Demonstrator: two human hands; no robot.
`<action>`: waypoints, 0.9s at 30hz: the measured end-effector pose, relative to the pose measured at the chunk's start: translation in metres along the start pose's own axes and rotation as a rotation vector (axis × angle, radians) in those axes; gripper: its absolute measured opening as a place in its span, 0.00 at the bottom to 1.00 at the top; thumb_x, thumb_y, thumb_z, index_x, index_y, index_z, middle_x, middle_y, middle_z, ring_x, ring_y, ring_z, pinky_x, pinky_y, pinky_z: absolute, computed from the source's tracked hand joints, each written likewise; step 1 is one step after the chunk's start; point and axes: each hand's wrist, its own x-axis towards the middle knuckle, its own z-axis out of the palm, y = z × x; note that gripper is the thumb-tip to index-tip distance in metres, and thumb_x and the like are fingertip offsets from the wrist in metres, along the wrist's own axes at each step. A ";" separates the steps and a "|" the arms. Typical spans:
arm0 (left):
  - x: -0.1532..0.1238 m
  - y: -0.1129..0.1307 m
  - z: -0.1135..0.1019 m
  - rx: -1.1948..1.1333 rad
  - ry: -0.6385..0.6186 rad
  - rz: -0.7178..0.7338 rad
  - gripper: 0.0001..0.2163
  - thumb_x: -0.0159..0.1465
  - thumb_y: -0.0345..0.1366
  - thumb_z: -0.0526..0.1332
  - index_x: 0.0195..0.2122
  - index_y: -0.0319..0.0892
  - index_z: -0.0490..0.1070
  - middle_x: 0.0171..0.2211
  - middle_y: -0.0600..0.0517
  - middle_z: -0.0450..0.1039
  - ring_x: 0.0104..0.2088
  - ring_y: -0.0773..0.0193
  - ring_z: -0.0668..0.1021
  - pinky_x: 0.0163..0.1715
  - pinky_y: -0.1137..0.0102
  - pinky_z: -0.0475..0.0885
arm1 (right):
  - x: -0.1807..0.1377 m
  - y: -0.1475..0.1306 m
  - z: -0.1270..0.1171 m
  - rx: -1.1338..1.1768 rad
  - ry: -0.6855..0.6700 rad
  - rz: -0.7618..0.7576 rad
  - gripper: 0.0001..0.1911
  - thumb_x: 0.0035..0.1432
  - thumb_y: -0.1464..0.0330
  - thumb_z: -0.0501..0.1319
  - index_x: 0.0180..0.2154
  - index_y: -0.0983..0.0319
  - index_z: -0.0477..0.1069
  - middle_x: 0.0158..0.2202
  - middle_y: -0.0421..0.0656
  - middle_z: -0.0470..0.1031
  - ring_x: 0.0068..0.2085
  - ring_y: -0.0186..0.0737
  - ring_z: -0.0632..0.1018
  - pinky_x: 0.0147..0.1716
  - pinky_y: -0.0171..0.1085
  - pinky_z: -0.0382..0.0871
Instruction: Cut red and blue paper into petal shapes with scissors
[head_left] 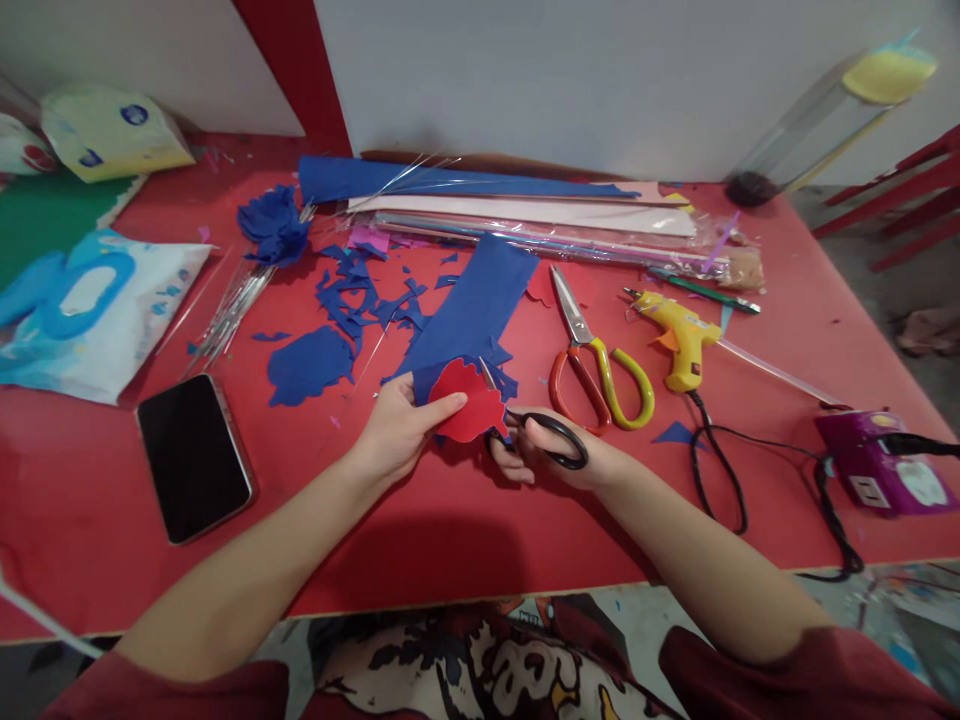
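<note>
Red scalloped piece [481,412] sits in the left fingers, layered over a blue sheet [427,380]. Left hand [394,432]: thumb laid flat on the red face, other fingers folded underneath, pinch closed on both layers. Right hand [544,468]: fingers closed around the handles of black-handled scissors [577,440], thumb at the upper loop, remaining fingertips curled below. One bright blade shows ahead of the right fingers, at the edge of the red piece nearest them. Blade spread cannot be confirmed, since the layers partly hide the cutting end.

Just beyond the left fingertips, a blue strip [476,295] lies flat on the red table [600,560]. Left of the left fingers are a blue scalloped cut-out [311,365] and, farther out, a phone [195,460]. Blue scraps [349,300] lie scattered beyond the cut-out. Large scissors [576,335] with red and yellow handles rest just beyond the right fingers, blades pointing away. A yellow glue gun [682,335] lies farther to the right of those fingers.
</note>
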 end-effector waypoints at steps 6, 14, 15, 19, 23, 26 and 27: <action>0.001 -0.002 0.001 -0.018 0.024 0.003 0.12 0.40 0.30 0.73 0.27 0.38 0.75 0.26 0.53 0.77 0.25 0.68 0.76 0.33 0.72 0.72 | 0.001 0.004 0.001 0.016 0.012 0.008 0.23 0.55 0.49 0.56 0.31 0.63 0.58 0.23 0.34 0.55 0.19 0.26 0.59 0.18 0.31 0.52; 0.000 -0.006 0.003 -0.073 0.025 0.004 0.13 0.40 0.29 0.73 0.28 0.38 0.76 0.26 0.54 0.78 0.27 0.67 0.77 0.34 0.71 0.73 | 0.002 0.007 0.003 0.000 0.048 -0.019 0.23 0.55 0.49 0.55 0.30 0.62 0.56 0.23 0.33 0.54 0.19 0.26 0.57 0.19 0.31 0.50; 0.000 -0.006 0.004 -0.080 0.027 -0.001 0.13 0.39 0.29 0.73 0.27 0.38 0.76 0.25 0.54 0.77 0.26 0.68 0.77 0.33 0.72 0.73 | 0.002 0.007 0.004 -0.006 0.053 -0.021 0.23 0.55 0.48 0.55 0.30 0.62 0.56 0.23 0.33 0.54 0.19 0.26 0.57 0.19 0.31 0.50; -0.003 -0.005 0.006 -0.087 0.051 -0.029 0.13 0.38 0.30 0.73 0.26 0.37 0.75 0.24 0.54 0.77 0.25 0.68 0.76 0.31 0.72 0.73 | 0.003 0.007 0.005 -0.036 0.056 -0.040 0.23 0.55 0.48 0.55 0.32 0.62 0.58 0.22 0.35 0.57 0.19 0.27 0.58 0.20 0.32 0.51; -0.004 -0.007 0.007 -0.085 0.029 -0.046 0.15 0.39 0.31 0.73 0.28 0.37 0.74 0.25 0.52 0.78 0.26 0.65 0.77 0.33 0.69 0.73 | 0.004 0.010 0.005 -0.052 0.066 -0.062 0.24 0.54 0.47 0.54 0.33 0.63 0.59 0.23 0.36 0.59 0.20 0.28 0.60 0.20 0.33 0.52; -0.005 -0.008 0.007 -0.086 0.040 -0.057 0.15 0.40 0.31 0.73 0.29 0.37 0.73 0.26 0.51 0.78 0.28 0.62 0.79 0.36 0.66 0.74 | 0.004 0.012 0.005 -0.051 0.075 -0.062 0.24 0.55 0.47 0.54 0.31 0.62 0.59 0.23 0.35 0.58 0.20 0.28 0.59 0.20 0.32 0.52; -0.006 -0.008 0.008 -0.087 0.046 -0.063 0.15 0.40 0.31 0.73 0.29 0.37 0.73 0.27 0.51 0.79 0.28 0.61 0.79 0.36 0.65 0.74 | 0.004 0.012 0.005 -0.050 0.079 -0.062 0.23 0.55 0.47 0.54 0.31 0.62 0.59 0.23 0.35 0.58 0.21 0.28 0.59 0.20 0.32 0.52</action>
